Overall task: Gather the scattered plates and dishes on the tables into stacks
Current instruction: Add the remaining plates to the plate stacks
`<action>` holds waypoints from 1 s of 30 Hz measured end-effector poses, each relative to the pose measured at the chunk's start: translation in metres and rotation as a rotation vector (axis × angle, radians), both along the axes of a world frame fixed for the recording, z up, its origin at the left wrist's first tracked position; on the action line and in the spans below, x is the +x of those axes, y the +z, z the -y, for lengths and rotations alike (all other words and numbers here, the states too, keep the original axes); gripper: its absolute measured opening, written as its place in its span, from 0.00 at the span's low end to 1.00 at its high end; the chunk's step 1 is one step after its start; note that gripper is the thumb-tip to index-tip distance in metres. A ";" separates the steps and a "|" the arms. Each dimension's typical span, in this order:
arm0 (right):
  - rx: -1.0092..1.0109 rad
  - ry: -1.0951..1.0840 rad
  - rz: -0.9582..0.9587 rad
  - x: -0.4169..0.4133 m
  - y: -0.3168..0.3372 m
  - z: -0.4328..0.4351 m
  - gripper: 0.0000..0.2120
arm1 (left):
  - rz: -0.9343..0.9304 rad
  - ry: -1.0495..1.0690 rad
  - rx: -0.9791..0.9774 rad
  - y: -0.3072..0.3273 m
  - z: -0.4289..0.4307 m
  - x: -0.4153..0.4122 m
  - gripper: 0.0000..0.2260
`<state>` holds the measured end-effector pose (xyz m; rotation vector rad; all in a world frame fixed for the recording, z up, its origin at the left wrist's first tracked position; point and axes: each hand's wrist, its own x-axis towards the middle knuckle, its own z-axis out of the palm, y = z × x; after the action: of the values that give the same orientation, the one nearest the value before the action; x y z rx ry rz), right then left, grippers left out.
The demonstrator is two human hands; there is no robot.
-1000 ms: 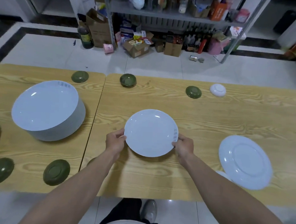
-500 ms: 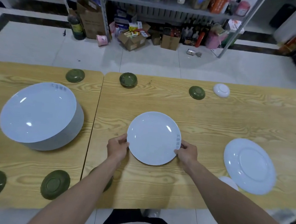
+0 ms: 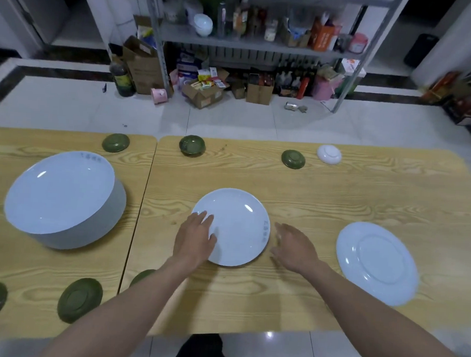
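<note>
A white plate (image 3: 237,225) lies flat on the right wooden table (image 3: 337,201), face up. My left hand (image 3: 195,238) rests over its left rim with straight fingers. Just right of the plate, my right hand (image 3: 293,246) hovers with fingers spread, apart from the rim. A tall stack of white plates (image 3: 64,201) stands on the left table (image 3: 44,266). An upside-down white plate (image 3: 377,260) lies at the right. Small green dishes (image 3: 80,298) are scattered along the near and far edges, and a small white dish (image 3: 329,154) lies upside down at the back.
The two tables meet at a seam (image 3: 138,213) between the stack and the plate. Beyond them lie a tiled floor, cardboard boxes (image 3: 203,92) and a metal shelf rack (image 3: 251,41) full of bottles. A green dish (image 3: 140,277) is partly hidden under my left forearm.
Both hands held the white plate by its rim before; now it lies on the table, my right hand has let go and my left lies flat over its edge.
</note>
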<state>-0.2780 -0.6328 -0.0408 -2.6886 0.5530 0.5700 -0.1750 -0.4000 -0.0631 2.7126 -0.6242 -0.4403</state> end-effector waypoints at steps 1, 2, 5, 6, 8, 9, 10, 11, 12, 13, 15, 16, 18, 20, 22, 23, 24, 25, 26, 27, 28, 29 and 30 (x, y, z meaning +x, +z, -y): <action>-0.080 0.074 -0.041 -0.007 0.004 0.007 0.34 | 0.032 -0.063 0.063 0.008 0.009 -0.006 0.25; -0.140 0.125 -0.067 -0.014 0.010 0.013 0.35 | 0.049 -0.107 0.114 0.013 0.019 -0.013 0.26; -0.241 0.178 -0.067 -0.044 0.026 0.034 0.37 | 0.087 -0.187 0.209 0.032 0.050 -0.043 0.28; -0.256 0.178 -0.058 -0.056 0.033 0.041 0.37 | 0.103 -0.206 0.229 0.037 0.060 -0.055 0.28; -0.278 0.169 -0.033 -0.084 0.043 0.054 0.36 | 0.122 -0.231 0.240 0.049 0.083 -0.081 0.28; -0.292 0.160 -0.013 -0.099 0.047 0.062 0.36 | 0.137 -0.243 0.238 0.054 0.094 -0.095 0.29; -0.306 0.150 0.004 -0.114 0.050 0.070 0.36 | 0.157 -0.259 0.242 0.058 0.105 -0.109 0.29; -0.320 0.140 0.014 -0.128 0.053 0.078 0.36 | 0.175 -0.275 0.243 0.061 0.116 -0.122 0.29; -0.333 0.131 0.023 -0.141 0.056 0.087 0.35 | 0.191 -0.288 0.242 0.064 0.127 -0.135 0.28; -0.342 0.121 0.032 -0.154 0.057 0.095 0.35 | 0.202 -0.300 0.241 0.065 0.136 -0.148 0.28; -0.341 0.093 0.046 -0.178 0.060 0.108 0.35 | 0.209 -0.325 0.234 0.068 0.154 -0.169 0.29; -0.338 0.077 0.051 -0.188 0.062 0.114 0.35 | 0.206 -0.339 0.225 0.069 0.162 -0.179 0.29; -0.344 0.043 0.069 -0.204 0.063 0.126 0.35 | 0.213 -0.371 0.213 0.071 0.179 -0.193 0.29; -0.357 0.012 0.081 -0.215 0.064 0.139 0.35 | 0.218 -0.395 0.193 0.073 0.195 -0.201 0.29; -0.360 -0.017 0.086 -0.222 0.065 0.149 0.35 | 0.223 -0.417 0.177 0.073 0.209 -0.204 0.29; -0.361 -0.032 0.087 -0.224 0.065 0.154 0.35 | 0.226 -0.431 0.172 0.073 0.216 -0.204 0.29; -0.360 -0.048 0.089 -0.225 0.066 0.158 0.34 | 0.226 -0.443 0.166 0.072 0.223 -0.204 0.29; -0.359 -0.064 0.092 -0.226 0.065 0.162 0.34 | 0.224 -0.453 0.161 0.070 0.230 -0.203 0.29; -0.357 -0.078 0.097 -0.226 0.065 0.166 0.34 | 0.222 -0.461 0.157 0.068 0.237 -0.201 0.29; -0.357 -0.090 0.104 -0.226 0.064 0.171 0.34 | 0.224 -0.471 0.155 0.066 0.243 -0.200 0.29; -0.356 -0.098 0.110 -0.225 0.063 0.175 0.34 | 0.229 -0.481 0.153 0.064 0.249 -0.198 0.29; -0.357 -0.104 0.119 -0.224 0.062 0.178 0.33 | 0.231 -0.492 0.152 0.061 0.254 -0.197 0.29; -0.357 -0.108 0.125 -0.222 0.061 0.182 0.33 | 0.225 -0.499 0.152 0.058 0.260 -0.195 0.29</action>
<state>-0.4998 -0.8153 0.0204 -2.9749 0.8275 0.2929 -0.3698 -0.6602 -0.0055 2.7507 -1.3943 -0.3059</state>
